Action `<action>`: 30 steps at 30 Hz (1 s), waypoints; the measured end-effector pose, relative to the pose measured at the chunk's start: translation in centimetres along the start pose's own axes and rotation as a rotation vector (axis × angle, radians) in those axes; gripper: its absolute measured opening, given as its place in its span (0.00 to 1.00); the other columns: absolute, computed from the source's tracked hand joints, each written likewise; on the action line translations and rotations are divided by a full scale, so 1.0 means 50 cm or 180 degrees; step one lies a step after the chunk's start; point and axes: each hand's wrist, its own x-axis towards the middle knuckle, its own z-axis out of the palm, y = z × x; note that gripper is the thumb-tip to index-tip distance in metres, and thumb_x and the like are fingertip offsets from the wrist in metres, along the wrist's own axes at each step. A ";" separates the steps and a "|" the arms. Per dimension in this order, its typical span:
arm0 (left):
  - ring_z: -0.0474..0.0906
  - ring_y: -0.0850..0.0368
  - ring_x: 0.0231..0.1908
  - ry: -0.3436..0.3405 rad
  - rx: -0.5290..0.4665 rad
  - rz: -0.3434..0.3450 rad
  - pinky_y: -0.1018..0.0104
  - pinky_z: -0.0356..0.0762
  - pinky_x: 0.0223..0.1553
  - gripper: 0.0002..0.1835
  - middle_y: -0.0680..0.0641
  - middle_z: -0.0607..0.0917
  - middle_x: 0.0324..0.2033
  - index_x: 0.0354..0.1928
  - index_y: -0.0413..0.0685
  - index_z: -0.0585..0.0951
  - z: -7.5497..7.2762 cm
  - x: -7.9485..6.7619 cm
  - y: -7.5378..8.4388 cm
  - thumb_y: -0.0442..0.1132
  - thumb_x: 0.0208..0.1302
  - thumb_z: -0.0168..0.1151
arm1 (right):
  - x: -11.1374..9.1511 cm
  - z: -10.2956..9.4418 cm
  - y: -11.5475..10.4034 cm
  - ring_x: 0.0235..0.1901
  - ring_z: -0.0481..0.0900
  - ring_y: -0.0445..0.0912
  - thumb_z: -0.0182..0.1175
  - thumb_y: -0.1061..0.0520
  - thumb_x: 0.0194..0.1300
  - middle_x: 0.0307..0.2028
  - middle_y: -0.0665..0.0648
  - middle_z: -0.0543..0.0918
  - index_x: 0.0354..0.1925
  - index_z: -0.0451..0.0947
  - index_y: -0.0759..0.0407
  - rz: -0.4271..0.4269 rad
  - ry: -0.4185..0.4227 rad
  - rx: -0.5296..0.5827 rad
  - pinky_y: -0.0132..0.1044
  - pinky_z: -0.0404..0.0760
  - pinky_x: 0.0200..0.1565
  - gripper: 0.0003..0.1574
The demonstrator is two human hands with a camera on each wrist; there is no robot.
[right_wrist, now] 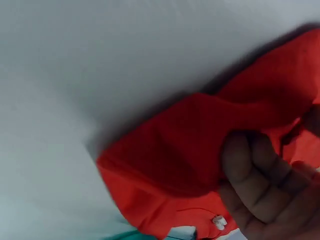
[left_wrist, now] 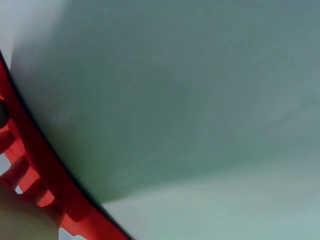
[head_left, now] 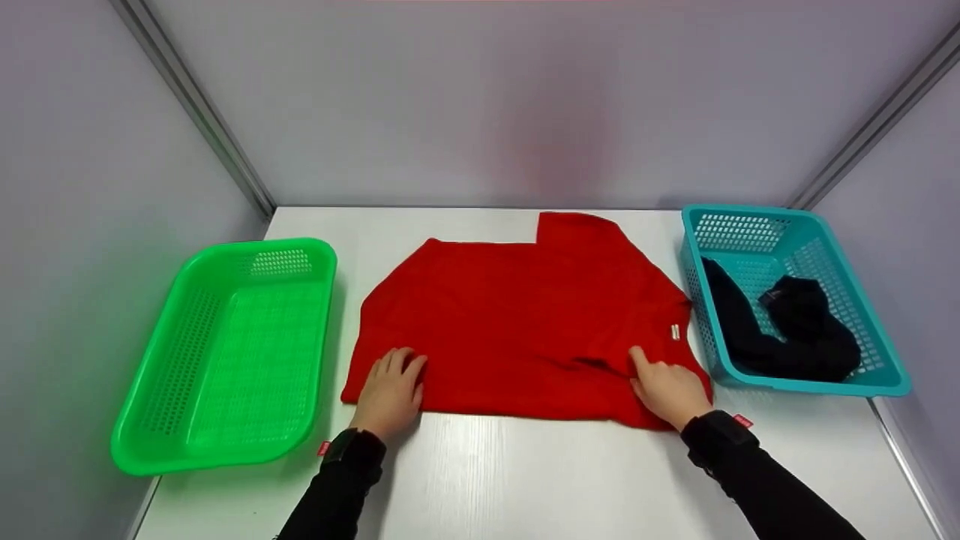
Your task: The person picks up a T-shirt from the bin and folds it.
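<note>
A red garment lies spread on the white table, with a small white label near its right side. My left hand rests on its lower left part, fingers relaxed and slightly spread. At the lower right my right hand touches the cloth; its index finger points forward while the other fingers bend down against the fabric in the right wrist view. A dark-lined wrinkle runs from beside that hand toward the left. I cannot tell whether the right fingers pinch a fold.
A green basket stands to the left of the garment. On the right a blue basket holds black clothing, its left wall close to the garment's edge. Grey-white panels enclose the table at the back and sides.
</note>
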 end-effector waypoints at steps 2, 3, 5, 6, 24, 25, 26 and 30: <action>0.67 0.31 0.69 -0.0025 -0.0005 0.0002 0.36 0.61 0.72 0.24 0.34 0.74 0.65 0.67 0.40 0.77 -0.001 -0.001 0.000 0.37 0.71 0.65 | 0.014 0.000 -0.002 0.16 0.77 0.60 0.64 0.61 0.70 0.14 0.57 0.70 0.43 0.70 0.60 0.0027 0.0114 0.0044 0.51 0.78 0.20 0.11; 0.66 0.31 0.69 -0.0040 -0.0003 0.0003 0.36 0.61 0.72 0.24 0.34 0.73 0.65 0.67 0.40 0.77 -0.002 0.000 0.000 0.37 0.71 0.65 | 0.024 0.000 -0.003 0.18 0.78 0.62 0.62 0.62 0.71 0.15 0.60 0.73 0.42 0.71 0.60 0.0095 0.0209 0.0149 0.53 0.79 0.21 0.08; 0.67 0.31 0.69 -0.0064 -0.0002 0.0011 0.37 0.62 0.71 0.24 0.34 0.74 0.65 0.67 0.40 0.77 -0.003 0.002 0.001 0.37 0.71 0.65 | 0.046 -0.003 -0.006 0.25 0.83 0.67 0.59 0.63 0.73 0.22 0.68 0.80 0.45 0.72 0.62 0.0305 0.0458 0.0615 0.59 0.83 0.27 0.05; 0.67 0.32 0.69 -0.0067 -0.0003 0.0018 0.37 0.63 0.71 0.24 0.34 0.74 0.65 0.67 0.41 0.77 -0.004 0.004 0.002 0.37 0.71 0.66 | 0.059 -0.006 -0.009 0.34 0.85 0.69 0.57 0.64 0.74 0.31 0.72 0.84 0.50 0.72 0.64 0.0362 0.0572 0.1008 0.60 0.85 0.35 0.09; 0.78 0.35 0.40 0.0203 -0.0058 -0.0409 0.45 0.83 0.35 0.24 0.36 0.74 0.63 0.68 0.44 0.77 -0.034 0.058 -0.034 0.33 0.72 0.63 | 0.099 0.013 -0.029 0.51 0.75 0.66 0.62 0.62 0.74 0.52 0.69 0.85 0.76 0.64 0.64 0.0070 0.0140 0.0512 0.69 0.65 0.59 0.37; 0.79 0.35 0.37 0.0124 -0.0087 -0.0494 0.45 0.83 0.33 0.27 0.35 0.71 0.67 0.71 0.45 0.75 -0.034 0.064 -0.036 0.33 0.72 0.63 | 0.103 0.011 -0.030 0.49 0.75 0.66 0.62 0.62 0.74 0.50 0.70 0.85 0.76 0.63 0.65 0.0109 0.0096 0.0479 0.68 0.65 0.56 0.37; 0.79 0.36 0.34 0.0021 -0.0106 -0.0593 0.45 0.83 0.32 0.29 0.35 0.68 0.71 0.74 0.46 0.72 -0.034 0.068 -0.038 0.33 0.72 0.63 | 0.106 0.009 -0.032 0.49 0.75 0.66 0.62 0.62 0.74 0.50 0.71 0.85 0.76 0.64 0.65 0.0154 0.0020 0.0451 0.67 0.66 0.55 0.37; 0.75 0.42 0.21 -0.0288 -0.0138 -0.0835 0.47 0.82 0.29 0.32 0.34 0.67 0.71 0.77 0.47 0.68 -0.033 0.078 -0.038 0.36 0.74 0.62 | 0.120 0.001 -0.037 0.56 0.71 0.71 0.64 0.63 0.70 0.54 0.76 0.78 0.68 0.72 0.66 0.0244 -0.0191 0.0353 0.71 0.65 0.57 0.30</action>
